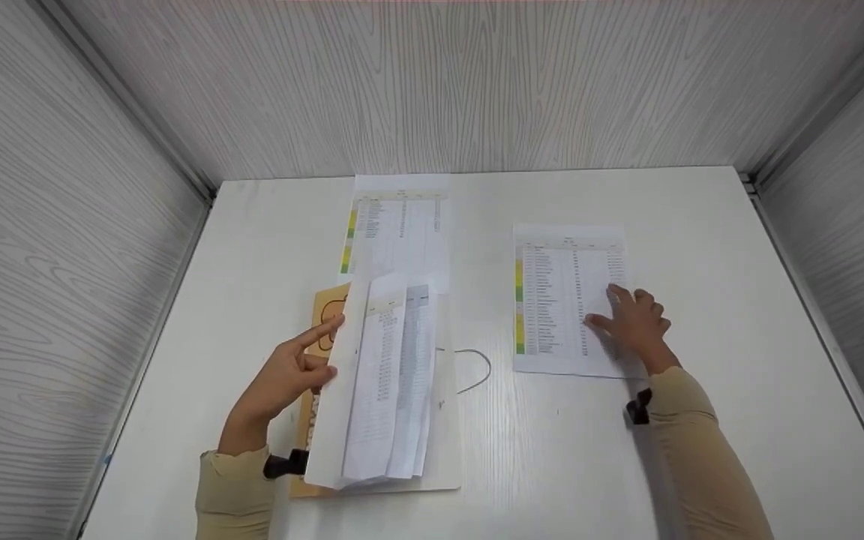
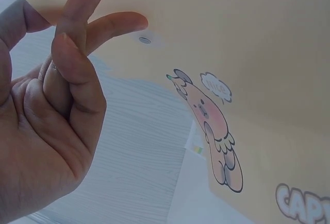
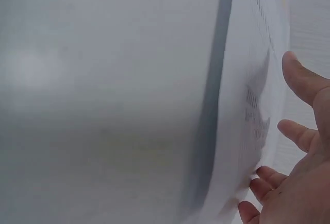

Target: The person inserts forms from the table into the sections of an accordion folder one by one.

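Observation:
A folder [image 1: 331, 442] stands partly open at the left middle of the table, its inner side white. Its outer cover [image 2: 268, 80] is orange with a cartoon animal and lettering. At the folder's left edge my left hand [image 1: 274, 386] pinches the raised cover, thumb and index fingertip showing on the white side. Several printed sheets [image 1: 376, 375] stand bent up inside. To the right, a printed sheet [image 1: 563, 300] with a yellow-green column lies flat. My right hand [image 1: 638, 322] rests on its right part, fingers spread; in the right wrist view the fingertips touch paper [image 3: 242, 90].
Behind the folder, another printed sheet [image 1: 402, 232] lies at the table's back edge, its near part covered. A thin dark cord loop [image 1: 488, 371] sticks out right of the folder. Wood-grain panels [image 1: 477, 90] enclose the white table [image 1: 537, 457] at back and sides.

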Demonstrator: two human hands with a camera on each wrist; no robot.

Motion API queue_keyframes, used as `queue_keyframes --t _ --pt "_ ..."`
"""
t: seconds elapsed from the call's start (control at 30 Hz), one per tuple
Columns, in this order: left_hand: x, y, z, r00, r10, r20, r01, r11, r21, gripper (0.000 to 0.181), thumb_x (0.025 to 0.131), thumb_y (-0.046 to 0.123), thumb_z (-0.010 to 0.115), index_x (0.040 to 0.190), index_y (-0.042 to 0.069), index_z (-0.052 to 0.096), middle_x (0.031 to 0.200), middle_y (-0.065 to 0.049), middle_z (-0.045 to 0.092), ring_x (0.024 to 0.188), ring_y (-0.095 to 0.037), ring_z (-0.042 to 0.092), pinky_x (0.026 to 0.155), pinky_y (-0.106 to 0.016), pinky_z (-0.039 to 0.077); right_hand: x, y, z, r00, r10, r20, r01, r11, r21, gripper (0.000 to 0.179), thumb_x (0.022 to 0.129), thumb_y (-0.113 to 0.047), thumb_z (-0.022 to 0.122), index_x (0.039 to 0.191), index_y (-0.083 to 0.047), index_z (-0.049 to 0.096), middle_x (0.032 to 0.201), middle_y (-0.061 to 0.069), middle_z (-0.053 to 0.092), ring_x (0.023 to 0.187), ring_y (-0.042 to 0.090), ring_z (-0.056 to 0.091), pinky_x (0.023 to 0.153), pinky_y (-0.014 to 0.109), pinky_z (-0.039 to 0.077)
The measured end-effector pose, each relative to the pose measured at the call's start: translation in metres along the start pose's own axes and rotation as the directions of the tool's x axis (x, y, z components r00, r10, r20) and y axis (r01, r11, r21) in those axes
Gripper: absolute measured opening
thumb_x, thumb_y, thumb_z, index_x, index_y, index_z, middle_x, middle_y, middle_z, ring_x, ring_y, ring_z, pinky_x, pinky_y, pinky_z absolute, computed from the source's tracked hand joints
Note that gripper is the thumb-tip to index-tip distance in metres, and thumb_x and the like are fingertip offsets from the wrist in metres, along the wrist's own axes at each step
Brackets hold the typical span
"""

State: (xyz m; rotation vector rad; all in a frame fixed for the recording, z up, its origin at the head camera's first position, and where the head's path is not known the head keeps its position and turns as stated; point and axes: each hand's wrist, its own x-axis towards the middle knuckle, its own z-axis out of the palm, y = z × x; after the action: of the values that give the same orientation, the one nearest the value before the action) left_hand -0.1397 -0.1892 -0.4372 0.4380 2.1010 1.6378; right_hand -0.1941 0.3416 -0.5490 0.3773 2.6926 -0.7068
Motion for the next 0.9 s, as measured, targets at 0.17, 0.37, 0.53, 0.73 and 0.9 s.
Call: queue_keyframes --t 0.17,0.37,0.53,0.73,0.9 --pt "0.0 0.001 -0.001 1.0 0.006 -0.003 -0.006 1.0 0.013 0.073 0.086 -0.006 0.055 0.152 0.008 0.029 0.051 0.01 0.034 0.046 -0.004 0.028 0.055 -0.021 0.042 -0.002 -0.006 0.005 1.0 -0.023 0.004 0.023 0.999 -0.031 0.08 0.093 -0.041 0.059 0.152 -0.005 0.02 0.151 0.037 0.007 0.135 0.062 0.01 0.099 0.075 0.016" --pt "-0.002 -0.001 -0.002 1.0 0.012 0.009 -0.012 1.0 -0.025 0.073 0.085 -0.009 0.054 0.152 0.006 0.028 0.052 0.009 0.032 0.048 -0.005 0.026 0.055 -0.021 0.042 -0.002 -0.005 0.002 1.0 -0.007 -0.008 0.007 1.0 0.019 0.082 0.089 -0.032 0.066 0.152 -0.005 0.021 0.151 0.036 0.012 0.134 0.059 0.016 0.097 0.072 0.02" --pt "-0.002 0.0 -0.002 1.0 0.021 0.011 -0.021 0.999 -0.029 0.072 0.086 -0.008 0.054 0.152 0.006 0.028 0.052 0.009 0.032 0.046 -0.008 0.024 0.056 -0.021 0.043 -0.003 -0.005 -0.002 1.0 0.023 0.007 -0.023 0.996 0.084 0.083 0.087 -0.023 0.068 0.153 -0.009 0.021 0.151 0.034 0.012 0.133 0.057 0.02 0.097 0.071 0.021" --pt "-0.002 0.0 -0.002 1.0 0.024 0.011 -0.024 0.999 -0.03 0.072 0.086 -0.008 0.055 0.152 0.005 0.028 0.052 0.009 0.033 0.046 -0.006 0.025 0.055 -0.02 0.041 -0.001 -0.003 -0.007 1.0 0.019 0.025 -0.023 0.986 0.166 0.077 0.087 -0.008 0.06 0.153 -0.009 0.021 0.144 0.038 0.02 0.121 0.051 0.038 0.1 0.064 0.031" --pt "-0.002 0.001 -0.002 1.0 0.012 0.013 -0.011 0.999 -0.038 0.073 0.086 -0.007 0.056 0.152 0.005 0.028 0.052 0.009 0.035 0.047 -0.003 0.03 0.056 -0.02 0.041 0.003 0.01 -0.013 0.998 -0.014 0.053 0.003 0.976 0.217 0.067 0.09 -0.004 0.055 0.151 -0.005 0.027 0.149 0.034 0.026 0.131 0.048 0.035 0.107 0.059 0.031"
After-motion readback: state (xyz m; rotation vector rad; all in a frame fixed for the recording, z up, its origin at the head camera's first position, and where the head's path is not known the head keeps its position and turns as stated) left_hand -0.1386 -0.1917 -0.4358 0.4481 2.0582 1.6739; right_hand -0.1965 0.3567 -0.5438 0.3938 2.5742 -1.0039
